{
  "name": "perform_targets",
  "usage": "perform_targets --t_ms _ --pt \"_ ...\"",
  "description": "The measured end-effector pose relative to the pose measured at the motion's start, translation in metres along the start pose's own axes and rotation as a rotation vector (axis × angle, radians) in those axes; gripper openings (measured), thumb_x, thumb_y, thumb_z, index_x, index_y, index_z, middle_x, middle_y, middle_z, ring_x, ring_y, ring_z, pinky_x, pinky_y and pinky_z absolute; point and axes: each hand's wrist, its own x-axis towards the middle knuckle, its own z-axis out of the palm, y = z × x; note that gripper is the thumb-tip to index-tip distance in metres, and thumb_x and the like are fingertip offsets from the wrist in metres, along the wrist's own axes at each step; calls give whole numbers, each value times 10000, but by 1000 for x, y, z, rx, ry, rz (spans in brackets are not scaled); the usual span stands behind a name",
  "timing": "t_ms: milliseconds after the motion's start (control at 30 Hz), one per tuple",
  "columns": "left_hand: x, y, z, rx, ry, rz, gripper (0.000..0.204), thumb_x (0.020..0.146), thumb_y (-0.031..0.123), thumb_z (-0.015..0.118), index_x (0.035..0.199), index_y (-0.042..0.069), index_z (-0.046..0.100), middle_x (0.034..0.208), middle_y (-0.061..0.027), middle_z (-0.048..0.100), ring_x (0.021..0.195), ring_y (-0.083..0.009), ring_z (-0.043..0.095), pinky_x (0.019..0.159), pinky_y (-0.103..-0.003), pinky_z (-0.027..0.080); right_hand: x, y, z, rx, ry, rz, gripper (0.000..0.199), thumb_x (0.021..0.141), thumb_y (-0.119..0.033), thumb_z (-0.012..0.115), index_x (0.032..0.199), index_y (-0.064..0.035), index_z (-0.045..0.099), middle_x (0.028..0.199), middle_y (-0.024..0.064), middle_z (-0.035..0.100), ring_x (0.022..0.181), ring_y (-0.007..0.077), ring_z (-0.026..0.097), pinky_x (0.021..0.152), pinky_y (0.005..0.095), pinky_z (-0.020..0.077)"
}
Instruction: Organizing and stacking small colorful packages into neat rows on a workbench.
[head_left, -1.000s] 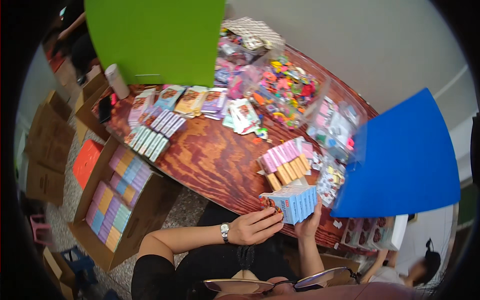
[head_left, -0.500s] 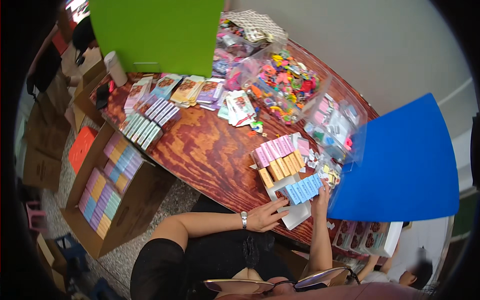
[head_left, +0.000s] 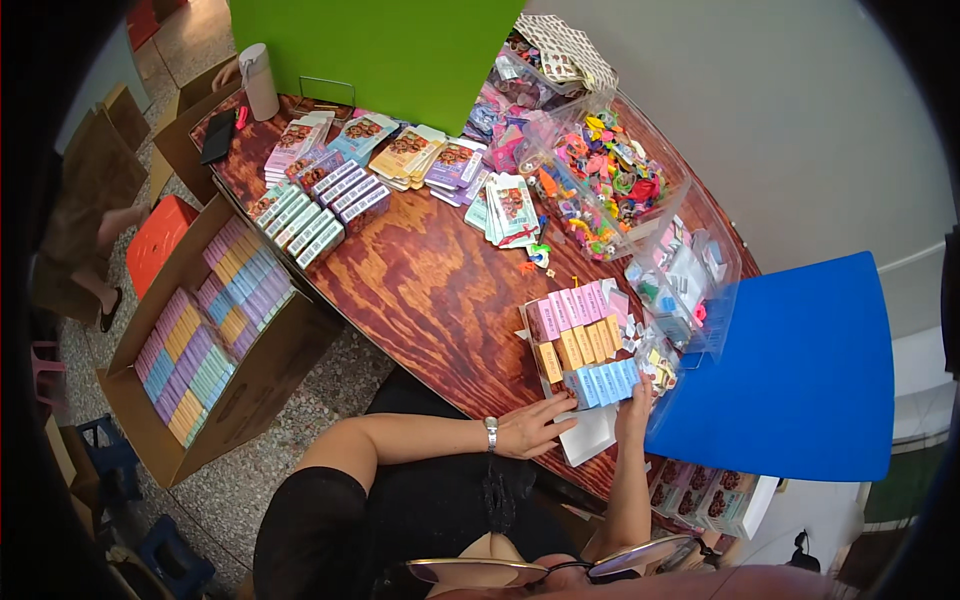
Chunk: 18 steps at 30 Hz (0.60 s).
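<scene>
A row of small light-blue boxes (head_left: 603, 383) stands in a white tray (head_left: 589, 437), held between my two hands. My left hand (head_left: 530, 428) is at the row's left end, its fingers stretched and the fingertips against the end box. At the right end my right hand (head_left: 634, 408) presses with its fingers and thumb, partly hidden by the boxes. Just behind the blue row, in the same tray, are a row of orange boxes (head_left: 580, 346) and a row of pink boxes (head_left: 573, 308). The tray's near end shows bare white.
Clear bins of colourful small pieces (head_left: 610, 170) and pale pieces (head_left: 680, 275) stand behind. Printed card stacks (head_left: 408, 155) and purple and green boxes (head_left: 330, 205) lie at the far left. A carton of boxes (head_left: 190, 350) stands beside the table. A blue panel (head_left: 790, 370) is at right.
The blue row has moved back, closer against the orange row, and sits lower in the tray. My hands moved with it. The head view has also shifted.
</scene>
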Motion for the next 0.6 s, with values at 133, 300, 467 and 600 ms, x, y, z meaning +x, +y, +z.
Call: perform_targets --t_ms 133,300,467,600 --pt "-5 -3 -4 70 -52 -51 595 852 125 685 1390 -1 463 1441 -252 373 1352 -461 385 1099 -508 394 4 8 7 -59 44 20 387 1007 -235 453 1337 -35 476 1251 102 573 1135 181 545 990 329 403" --pt "-8 -11 -4 179 -44 -85 542 845 157 675 1334 10 491 1280 -204 480 1170 -370 498 989 -477 427 9 0 22 -596 -27 -9 440 1000 -231 430 1370 3 472 1341 181 540 1237 282 513 1056 383 375" --pt "-2 -10 -22 132 25 -75 443 846 169 699 1239 22 558 1177 -172 539 1070 -346 547 914 -435 470 5 -13 30 -802 20 -98 512 1004 -247 441 1444 14 409 1422 244 485 1324 366 462 1113 422 331" --pt "4 -13 -24 178 40 -88 477 822 226 738 1218 27 562 1164 -173 539 1046 -352 558 885 -435 485 -3 -9 35 -781 -31 -246 528 1009 -260 491 1470 -30 379 1349 202 560 1172 297 594 980 364 459"
